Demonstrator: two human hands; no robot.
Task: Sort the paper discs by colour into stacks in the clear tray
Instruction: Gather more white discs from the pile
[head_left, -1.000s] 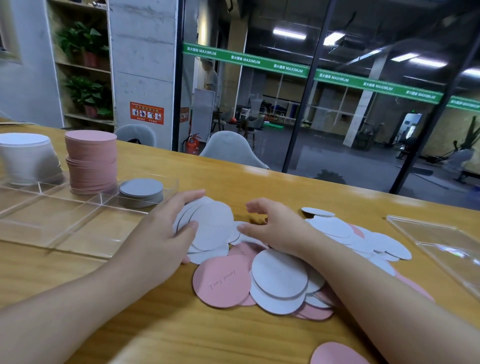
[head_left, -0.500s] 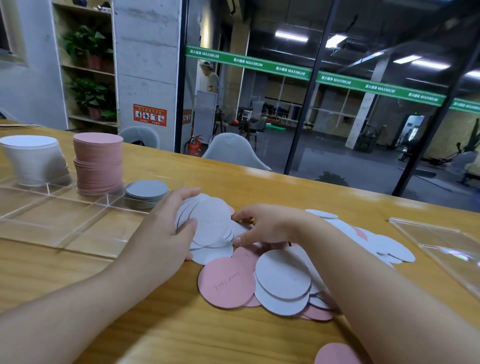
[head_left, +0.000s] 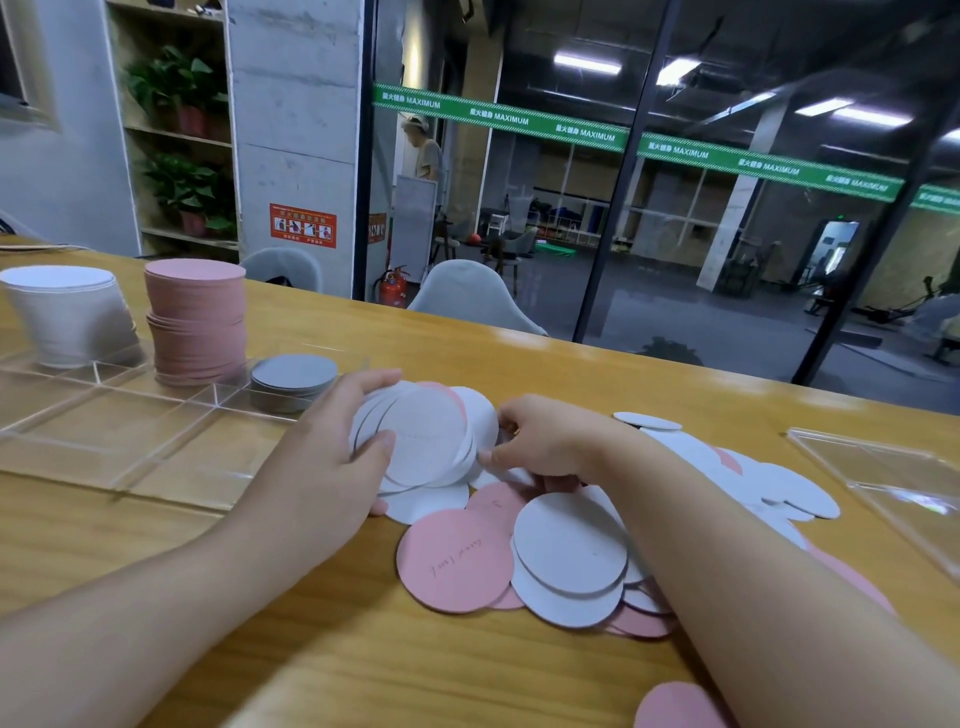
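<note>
My left hand (head_left: 332, 457) grips a fanned bunch of grey discs (head_left: 426, 436), thumb on top, just right of the clear tray (head_left: 130, 457). My right hand (head_left: 550, 441) pinches the edge of a disc at the bunch's right side. A loose pile of pink and grey discs (head_left: 571, 556) lies on the table below and right of my hands. In the tray stand a white stack (head_left: 67, 312), a tall pink stack (head_left: 195, 322) and a low grey stack (head_left: 293, 382).
A second clear tray or lid (head_left: 893, 483) lies at the right edge of the wooden table (head_left: 260, 649). One pink disc (head_left: 675, 706) sits near the front edge. Grey chairs (head_left: 467, 296) stand behind the table by a glass wall.
My left hand's bunch of grey discs has grown and lifted slightly. My right hand moved left from the pile to the bunch's edge.
</note>
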